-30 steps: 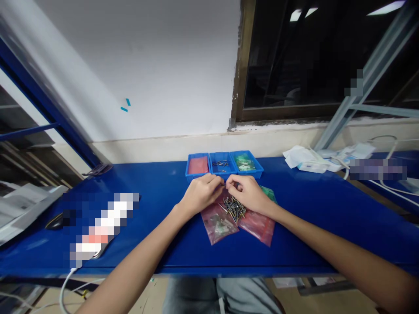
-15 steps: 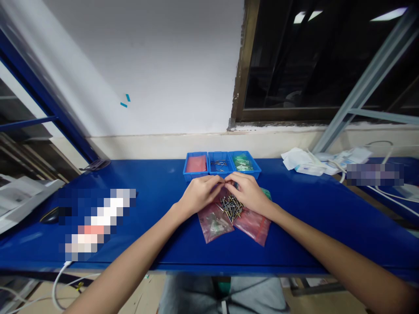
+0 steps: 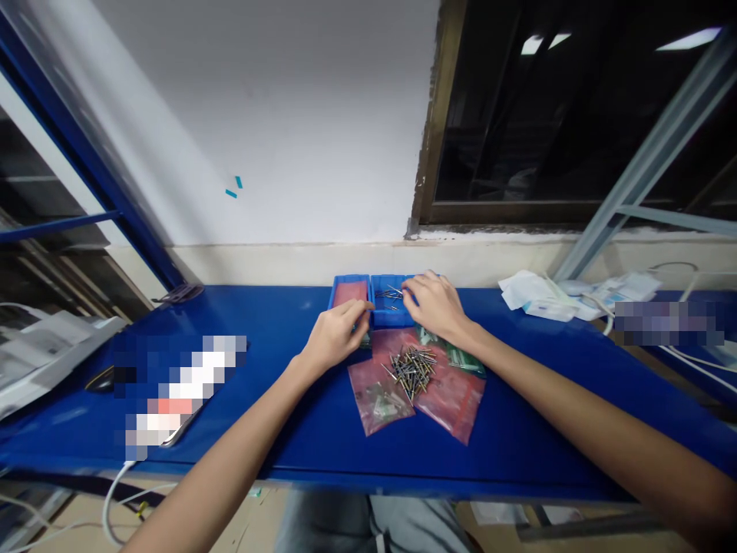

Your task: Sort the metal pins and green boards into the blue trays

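Left hand: centre of frame, curled, fingertips drawn together just in front of left tray; cannot tell if pinching anything.
Pink sheet: upper centre, lying inside left tray.
Clear bag: lower centre, flat on worktop.
Middle tray: upper centre, holding a few loose pins.
Pin heap: centre, piled over bags.
Right hand: upper centre, bent fingers at right edge of middle tray; cannot tell if pinching a pin.
Pink bag: right of lower centre, partly under pin heap.
Green bag: just below right wrist.
Step in hand: probably handling pins at middle tray.
Next move: seems to call for light fingertip control, clear of tray walls.
Change: hands parted, from meeting above pin heap half a second ago; pin heap now uncovered.
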Demonstrator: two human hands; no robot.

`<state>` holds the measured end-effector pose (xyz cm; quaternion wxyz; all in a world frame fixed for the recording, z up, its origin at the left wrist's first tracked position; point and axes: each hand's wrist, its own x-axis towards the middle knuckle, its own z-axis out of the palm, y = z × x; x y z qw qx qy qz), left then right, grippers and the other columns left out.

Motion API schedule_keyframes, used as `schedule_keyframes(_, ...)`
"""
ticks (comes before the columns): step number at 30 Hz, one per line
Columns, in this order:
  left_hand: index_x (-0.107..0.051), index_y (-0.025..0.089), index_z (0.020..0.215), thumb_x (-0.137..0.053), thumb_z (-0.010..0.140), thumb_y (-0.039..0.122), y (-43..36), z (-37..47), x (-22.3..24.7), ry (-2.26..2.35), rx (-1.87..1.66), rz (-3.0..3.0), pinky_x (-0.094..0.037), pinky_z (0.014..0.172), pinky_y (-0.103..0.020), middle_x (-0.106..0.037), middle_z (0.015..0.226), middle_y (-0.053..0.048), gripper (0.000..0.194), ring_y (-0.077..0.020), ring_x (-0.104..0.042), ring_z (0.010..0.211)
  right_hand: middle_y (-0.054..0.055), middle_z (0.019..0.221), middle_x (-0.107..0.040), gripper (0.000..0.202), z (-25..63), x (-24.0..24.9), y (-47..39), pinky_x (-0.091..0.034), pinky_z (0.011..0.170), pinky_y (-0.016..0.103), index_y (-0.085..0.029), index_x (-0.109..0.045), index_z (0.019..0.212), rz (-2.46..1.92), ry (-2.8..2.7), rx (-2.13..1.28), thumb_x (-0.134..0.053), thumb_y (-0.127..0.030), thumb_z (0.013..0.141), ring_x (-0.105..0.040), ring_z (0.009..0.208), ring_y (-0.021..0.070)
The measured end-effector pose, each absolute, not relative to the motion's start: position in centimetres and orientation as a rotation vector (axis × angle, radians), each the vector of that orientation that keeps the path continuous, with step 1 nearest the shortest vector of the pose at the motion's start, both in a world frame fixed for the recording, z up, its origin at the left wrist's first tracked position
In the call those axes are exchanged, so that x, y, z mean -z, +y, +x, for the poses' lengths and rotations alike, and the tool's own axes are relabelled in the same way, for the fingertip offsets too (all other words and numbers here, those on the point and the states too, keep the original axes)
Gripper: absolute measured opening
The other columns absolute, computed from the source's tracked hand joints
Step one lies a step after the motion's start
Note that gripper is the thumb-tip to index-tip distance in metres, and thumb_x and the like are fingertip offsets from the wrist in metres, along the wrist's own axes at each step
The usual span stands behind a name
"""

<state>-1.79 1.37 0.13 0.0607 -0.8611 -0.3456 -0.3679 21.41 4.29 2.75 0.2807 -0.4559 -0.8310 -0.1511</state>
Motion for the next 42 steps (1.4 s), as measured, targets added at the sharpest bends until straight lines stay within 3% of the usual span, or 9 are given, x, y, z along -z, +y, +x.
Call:
schedule_keyframes(4, -0.061, 0.016, 0.11, -0.043, 0.098, 0.019, 1.8, -2.0, 0.1, -1.08, 0.987, -2.651, -0.051, 0.07, -0.027, -0.069, 0.095, -0.007, 0.022, -0.015, -0.065, 0.078, 0.011, 0.097, -0.069, 0.025, 20.7, -2.4, 2.8, -0.038, 0.08, 0.037, -0.015, -0.067, 0.107, -1.224, -2.271, 0.508, -0.044, -0.018, 0.096, -0.056, 0.095, 0.0263)
schedule_keyframes(10, -0.067, 0.018, 0.103, -0.048, 0.093, 0.02, 1.5, -1.8, -0.5, -1.062, 0.717, -2.777, -0.046, 0.059, -0.027, -0.069, 0.075, -0.003, 0.021, -0.0147, -0.063, 0.061, 0.006, 0.084, -0.067, 0.023, 22.0, -0.5, -1.1, -0.041, 0.074, 0.033, -0.019, -0.066, 0.089, -1.243, -2.378, 0.264, -0.045, -0.02, 0.098, -0.059, 0.088, 0.0222)
schedule_keyframes(17, -0.067, 0.018, 0.104, -0.053, 0.091, 0.021, 1.4, -1.5, -0.6, -0.995, 0.576, -2.839, -0.051, 0.07, -0.029, -0.07, 0.095, -0.007, 0.02, -0.0181, -0.067, 0.081, 0.009, 0.091, -0.067, 0.018, 22.6, -0.6, -0.8, -0.044, 0.077, 0.035, -0.018, -0.068, 0.094, -1.257, -2.505, 0.182, -0.05, -0.017, 0.096, -0.059, 0.094, 0.0249)
schedule_keyframes(24, -0.067, 0.016, 0.104, -0.049, 0.091, 0.014, 1.2, -0.5, 0.2, -0.993, 0.491, -2.833, -0.053, 0.071, -0.029, -0.069, 0.09, -0.007, 0.022, -0.0183, -0.066, 0.081, 0.009, 0.088, -0.069, 0.012, 23.4, -1.2, -0.9, -0.045, 0.076, 0.035, -0.02, -0.069, 0.092, -1.274, -2.443, 0.185, -0.058, -0.016, 0.092, -0.06, 0.094, 0.0258)
schedule_keyframes(27, -0.067, 0.016, 0.102, -0.05, 0.094, 0.02, 0.8, 0.2, 0.5, -0.948, 0.504, -2.844, -0.054, 0.073, -0.031, -0.068, 0.092, -0.008, 0.019, -0.0197, -0.064, 0.087, 0.011, 0.088, -0.07, 0.013, 23.6, -1.1, -0.9, -0.045, 0.072, 0.035, -0.019, -0.07, 0.091, -1.322, -2.468, 0.222, -0.059, -0.013, 0.088, -0.063, 0.088, 0.0256)
schedule_keyframes(33, -0.057, 0.018, 0.121, -0.048, 0.097, 0.024, 0.5, 0.2, 0.4, -1.06, 0.612, -2.763, -0.054, 0.076, -0.033, -0.063, 0.111, -0.01, 0.026, -0.0213, -0.064, 0.094, 0.006, 0.083, -0.073, 0.028, 23.7, -1.6, -0.8, -0.041, 0.059, 0.03, -0.022, -0.073, 0.097, -1.409, -2.497, 0.069, -0.054, -0.006, 0.086, -0.067, 0.073, 0.0212)
schedule_keyframes(42, -0.059, 0.018, 0.117, -0.048, 0.095, 0.02, 0.8, -0.1, 0.5, -1.05, 0.675, -2.756, -0.053, 0.073, -0.031, -0.062, 0.108, -0.01, 0.025, -0.0193, -0.064, 0.089, 0.012, 0.105, -0.073, 0.035, 23.9, -0.9, -0.5, -0.049, 0.075, 0.037, -0.021, -0.064, 0.122, -1.373, -2.516, 0.089, -0.065, -0.017, 0.087, -0.067, 0.099, 0.0289)
